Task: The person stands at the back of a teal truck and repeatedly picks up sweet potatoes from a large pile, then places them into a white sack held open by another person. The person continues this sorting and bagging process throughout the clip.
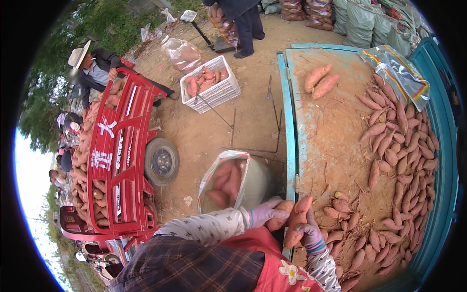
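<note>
My left hand (pixel 266 212), in a pale purple glove, grips a short, plump sweet potato (pixel 281 216). Close beside it, my right hand (pixel 311 235), gloved alike, holds a long sweet potato (pixel 297 221) over the truck bed's edge; whether that is one root or two pressed together, I cannot tell. Below and to the left of my hands stands an open plastic sack (pixel 264 182) with large sweet potatoes (pixel 228 180) inside. To the right, many smaller sweet potatoes (pixel 405 153) lie on the soil-covered truck bed (pixel 328 146). Two larger ones (pixel 321 82) lie apart near its far end.
A blue hinged side panel (pixel 290 127) edges the bed. Clear plastic bags (pixel 397 73) lie at its far corner. On the ground are a bent metal rod frame (pixel 275 135), a white crate (pixel 213 96) of sweet potatoes and a platform scale (pixel 222 45). A loaded red cargo tricycle (pixel 126 153) and people are nearby.
</note>
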Demonstrator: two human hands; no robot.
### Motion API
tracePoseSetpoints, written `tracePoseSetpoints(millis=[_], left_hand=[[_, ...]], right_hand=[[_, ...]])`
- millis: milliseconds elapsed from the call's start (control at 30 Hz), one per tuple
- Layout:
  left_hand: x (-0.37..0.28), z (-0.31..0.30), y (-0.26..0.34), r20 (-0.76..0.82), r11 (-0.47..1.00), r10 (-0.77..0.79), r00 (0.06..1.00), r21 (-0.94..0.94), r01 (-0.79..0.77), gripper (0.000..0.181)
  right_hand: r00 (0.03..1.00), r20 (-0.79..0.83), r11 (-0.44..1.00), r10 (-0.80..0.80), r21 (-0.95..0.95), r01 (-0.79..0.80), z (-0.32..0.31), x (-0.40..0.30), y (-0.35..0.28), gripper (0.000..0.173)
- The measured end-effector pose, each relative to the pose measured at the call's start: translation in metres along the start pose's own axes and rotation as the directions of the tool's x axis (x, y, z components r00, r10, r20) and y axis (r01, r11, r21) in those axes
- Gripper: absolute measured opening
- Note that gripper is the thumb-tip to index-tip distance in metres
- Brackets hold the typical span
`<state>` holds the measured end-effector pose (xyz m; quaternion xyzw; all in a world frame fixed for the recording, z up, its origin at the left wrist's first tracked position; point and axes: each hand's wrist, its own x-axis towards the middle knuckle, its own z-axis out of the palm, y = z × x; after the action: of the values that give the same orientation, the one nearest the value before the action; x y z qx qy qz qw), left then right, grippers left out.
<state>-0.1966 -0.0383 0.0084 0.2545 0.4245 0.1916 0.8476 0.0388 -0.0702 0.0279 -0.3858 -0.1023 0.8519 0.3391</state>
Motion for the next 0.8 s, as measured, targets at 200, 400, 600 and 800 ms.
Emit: tracePoseSetpoints(millis=[200, 400, 600, 800], left_hand=[[-0.106, -0.111, 0.007, -0.425, 0.977, 0.036, 0.904, -0.174, -0.121, 0.06], [-0.067, -0.256, -0.04, -0.78, 0.915, 0.225, 0.583, 0.375, 0.148, 0.069], [-0.029, -0.271, -0.05, -0.774, 0.632, 0.175, 0.608, 0.562, 0.534, 0.104], [-0.017, -0.26, -0.078, -0.682, 0.213, -0.088, 0.726, 0.699, 0.682, 0.094]], right_hand=[[0.966, 0.229, 0.896, 0.121, -0.444, -0.007, 0.101, 0.136, 0.071, 0.11], [0.957, 0.147, 0.891, 0.249, -0.422, -0.167, 0.095, 0.147, 0.092, 0.08], [0.944, -0.297, 0.926, -0.144, -0.377, 0.023, -0.089, 0.017, 0.074, 0.048], [0.206, -0.823, 0.843, -0.529, -0.538, 0.014, -0.278, -0.186, 0.057, 0.042]])
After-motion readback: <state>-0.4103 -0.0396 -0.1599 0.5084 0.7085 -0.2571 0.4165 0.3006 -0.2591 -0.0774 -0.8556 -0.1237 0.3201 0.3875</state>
